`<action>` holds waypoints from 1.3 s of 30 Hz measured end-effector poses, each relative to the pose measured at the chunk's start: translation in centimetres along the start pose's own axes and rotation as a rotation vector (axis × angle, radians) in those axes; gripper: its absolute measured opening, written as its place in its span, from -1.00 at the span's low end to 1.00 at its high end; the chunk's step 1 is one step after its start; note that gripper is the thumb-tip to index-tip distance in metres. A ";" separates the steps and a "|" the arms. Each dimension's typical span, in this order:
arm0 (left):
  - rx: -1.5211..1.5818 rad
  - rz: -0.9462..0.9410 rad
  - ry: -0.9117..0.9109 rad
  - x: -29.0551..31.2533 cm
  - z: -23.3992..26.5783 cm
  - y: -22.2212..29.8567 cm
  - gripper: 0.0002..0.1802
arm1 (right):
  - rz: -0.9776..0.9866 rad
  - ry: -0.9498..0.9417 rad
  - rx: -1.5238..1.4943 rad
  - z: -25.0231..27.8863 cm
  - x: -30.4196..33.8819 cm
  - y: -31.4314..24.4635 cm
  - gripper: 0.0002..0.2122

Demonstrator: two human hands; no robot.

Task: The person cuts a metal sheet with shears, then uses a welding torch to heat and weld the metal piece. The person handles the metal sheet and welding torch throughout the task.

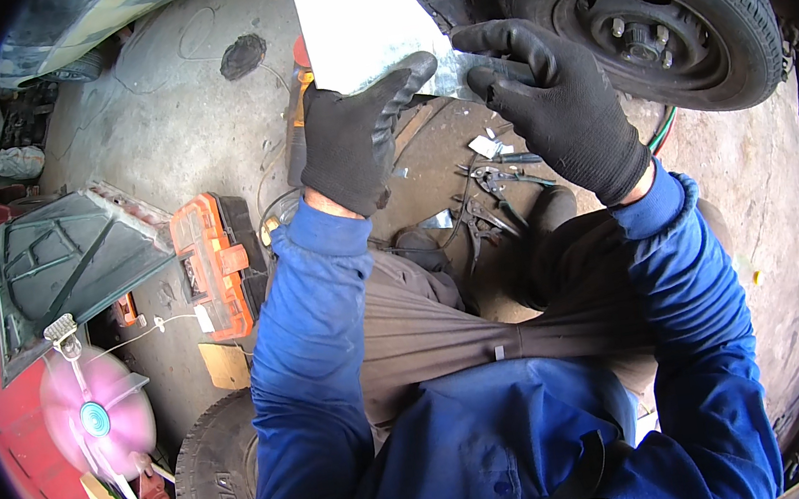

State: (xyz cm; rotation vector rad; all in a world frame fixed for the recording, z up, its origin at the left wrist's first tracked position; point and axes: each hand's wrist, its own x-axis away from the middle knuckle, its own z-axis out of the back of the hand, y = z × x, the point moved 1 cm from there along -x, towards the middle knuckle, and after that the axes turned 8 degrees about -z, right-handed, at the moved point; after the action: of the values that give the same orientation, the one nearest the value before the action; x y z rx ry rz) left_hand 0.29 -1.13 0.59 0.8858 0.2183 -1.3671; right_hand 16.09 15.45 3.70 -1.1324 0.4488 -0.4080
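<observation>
Blue jacket (514, 426) foremost, my left hand (345, 141) pinches a metal sheet (354, 18) by its lower edge above the floor (155, 80); my right hand (567, 101) has finger and thumb parted at its right corner, pressure unclear. Probably light, stiff, slippery: best held by opposite edges. Raised letters mark one tyre (209, 476).
</observation>
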 end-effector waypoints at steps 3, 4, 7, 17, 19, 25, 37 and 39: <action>0.069 -0.060 0.034 0.1 -0.6 -0.8 -0.53 | -0.069 -0.011 -0.033 0.0 0.1 -0.1 -0.70; 0.121 -0.050 0.019 0.1 -0.8 -1.1 -0.53 | -0.120 -0.029 -0.018 0.1 0.1 -0.1 -0.69; 0.375 0.046 0.004 0.3 -1.3 -1.3 -0.59 | -0.165 -0.061 0.027 0.4 0.1 -0.1 -0.67; 0.300 0.104 -0.192 -0.2 -1.1 -1.1 -0.55 | -0.250 -0.058 -0.067 0.0 -0.1 1.8 -0.76; 0.310 0.067 -0.222 -0.3 -1.1 -1.3 -0.55 | -0.284 -0.089 -0.103 0.1 -0.2 2.2 -0.77; 0.222 -0.092 -0.305 0.3 -0.7 -2.6 -0.73 | -0.446 -0.192 -0.099 0.2 -0.4 3.1 -0.86; 1.337 0.861 -0.073 1.0 -2.1 -1.1 -0.62 | -0.390 -0.027 -0.126 -0.6 -0.7 2.7 -0.82; 1.288 0.811 -0.072 0.8 -2.0 -0.5 -0.62 | -0.413 0.004 -0.139 -0.8 -0.6 2.6 -0.82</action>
State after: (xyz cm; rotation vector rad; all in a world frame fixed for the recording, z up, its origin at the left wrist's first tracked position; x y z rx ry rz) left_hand 0.73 -0.36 -1.41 1.6981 -1.0991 -0.6318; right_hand 15.33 16.09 1.07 -1.3631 0.2470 -0.7477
